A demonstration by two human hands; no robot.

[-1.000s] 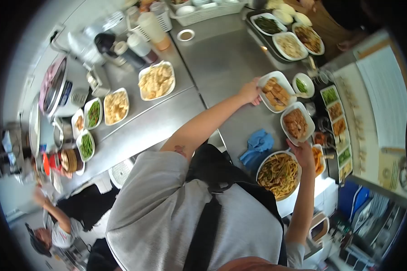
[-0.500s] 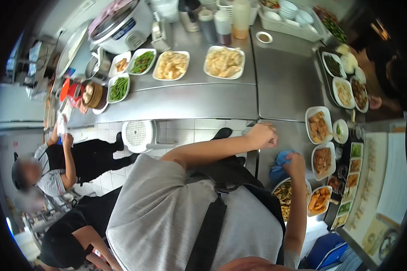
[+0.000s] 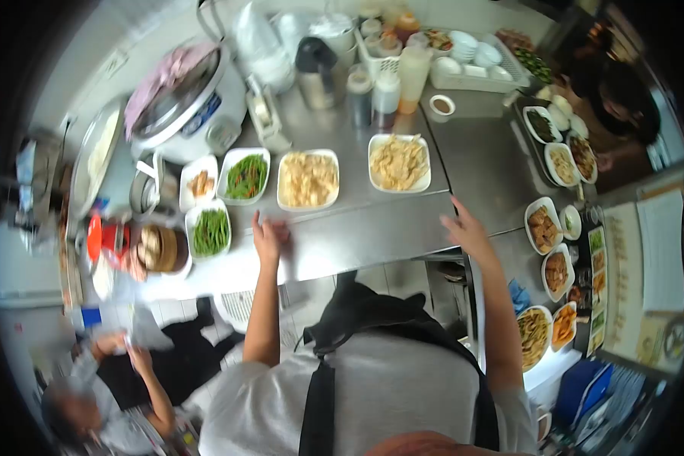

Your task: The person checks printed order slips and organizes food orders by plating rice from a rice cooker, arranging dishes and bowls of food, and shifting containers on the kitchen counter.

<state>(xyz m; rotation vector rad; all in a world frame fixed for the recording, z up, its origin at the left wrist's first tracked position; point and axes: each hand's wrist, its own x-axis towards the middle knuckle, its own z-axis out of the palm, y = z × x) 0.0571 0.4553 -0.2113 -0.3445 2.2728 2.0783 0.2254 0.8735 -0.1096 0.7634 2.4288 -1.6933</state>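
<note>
Over the front edge of the steel counter [image 3: 311, 262], my left hand [image 3: 269, 237] has its fingers apart and holds nothing. It is just below a white dish of pale yellow food [image 3: 308, 180] and near the dishes of green vegetables [image 3: 245, 175] and green beans [image 3: 210, 232]. My right hand [image 3: 465, 228] is spread and empty at the counter's edge, below and right of a second dish of pale yellow food [image 3: 400, 163]. A crumpled blue cloth [image 3: 518, 296] lies apart from it, by a bowl of mixed food [image 3: 534, 337].
A co-worker [image 3: 114, 387] stands at the lower left; another person [image 3: 619, 99] is at the upper right. A rice cooker [image 3: 197, 106], squeeze bottles [image 3: 386, 95] and a bamboo steamer [image 3: 159, 248] stand on the counter. A white stool [image 3: 239, 308] is below it.
My view has turned toward the counter. My right hand has let go of the blue cloth and moved to the counter's edge. My left hand has moved left and opened.
</note>
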